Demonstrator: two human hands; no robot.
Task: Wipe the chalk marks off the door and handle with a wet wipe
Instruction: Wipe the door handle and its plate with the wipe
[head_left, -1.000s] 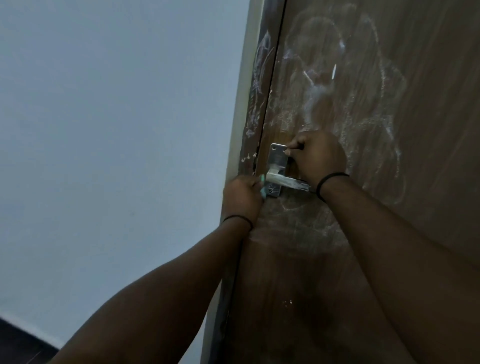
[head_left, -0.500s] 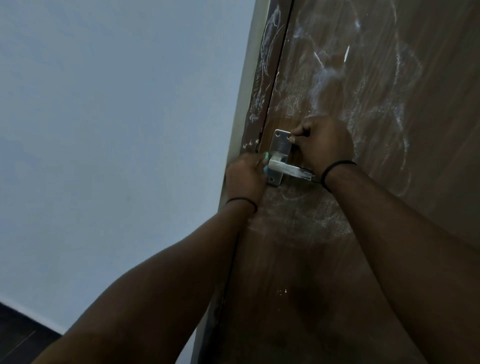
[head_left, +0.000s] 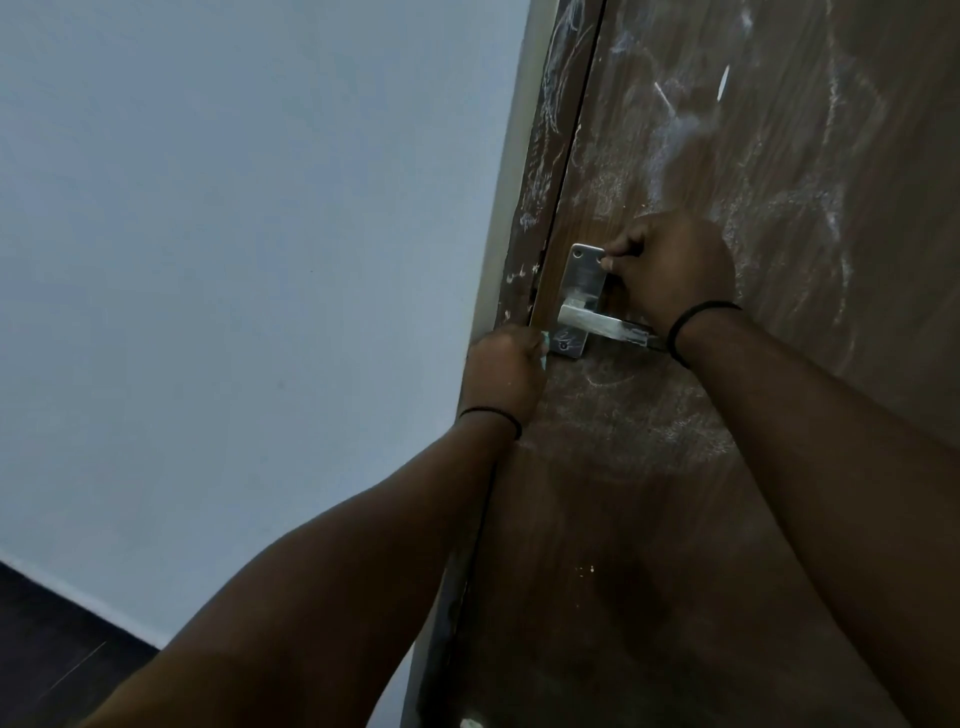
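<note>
The wet wipe (head_left: 543, 347) shows to me only as a pale green sliver at the edge of my left hand (head_left: 503, 370), which is curled round it and pressed against the door (head_left: 649, 519) just left of the lower end of the metal handle plate (head_left: 581, 291). The lever handle (head_left: 597, 323) runs rightward from that plate, smeared white, and its far end passes under my right wrist. My right hand (head_left: 670, 270) sits beside the upper right of the plate, fingers bent, with the fingertips (head_left: 609, 264) touching the plate's edge; I cannot tell whether it grips anything. Chalk marks (head_left: 779, 208) scribble across the brown door above and right of the handle, with a hazy white patch below it, and more scrawl runs up the dark door frame (head_left: 545, 156). Both wrists carry a thin black band (head_left: 698, 322). Left of the frame is a pale wall (head_left: 234, 260), with dark floor (head_left: 41, 649) at the bottom corner.
</note>
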